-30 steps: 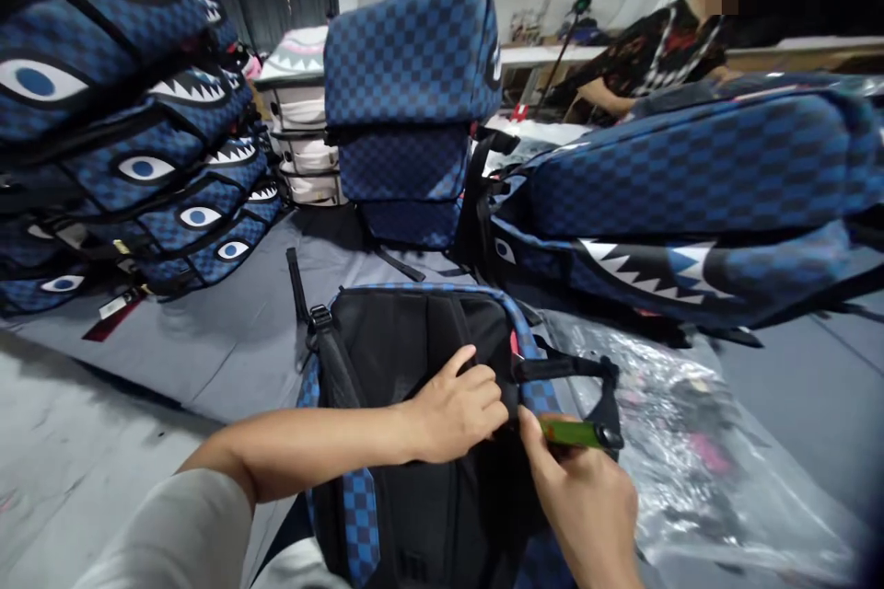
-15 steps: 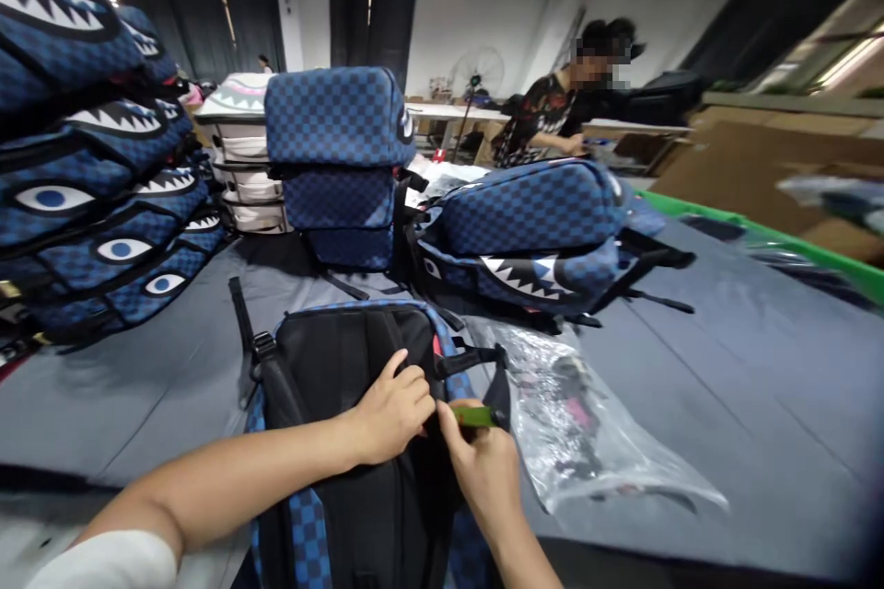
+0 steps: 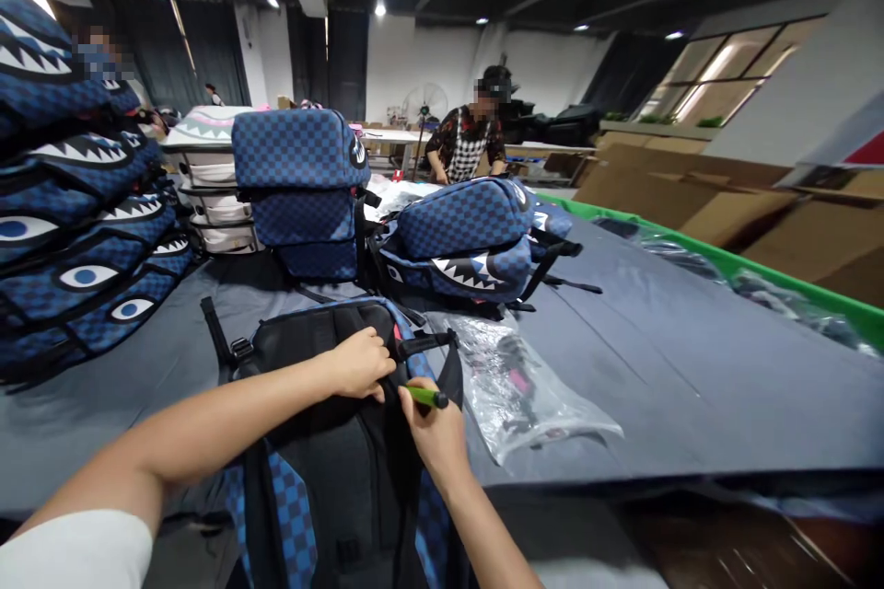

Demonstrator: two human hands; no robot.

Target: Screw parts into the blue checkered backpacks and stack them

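Observation:
A backpack (image 3: 331, 488) with a black padded back and blue checkered sides lies back panel up in front of me. My left hand (image 3: 363, 364) rests on its upper back, fingers curled and gripping the black fabric near the right shoulder strap. Beside it, my right hand (image 3: 436, 428) is closed round a slim green handheld tool with a black end (image 3: 429, 398); its working tip is hidden, so I cannot tell its kind. Both hands are close together at the pack's right edge. A loose black strap with a buckle (image 3: 241, 348) sticks out at the upper left.
Shark-face backpacks (image 3: 87, 276) are piled at the left, with checkered bags (image 3: 296, 152) stacked ahead. More shark backpacks (image 3: 462, 244) lie right of those. A clear plastic bag (image 3: 531, 396) sits on the grey table (image 3: 663, 368). A person (image 3: 470, 143) stands beyond; cardboard (image 3: 691, 175) lines the right.
The view has tilted up and turned right, so everything sits further left. Both hands stay at the same area of the backpack, the green tool turned slightly with its black end showing more.

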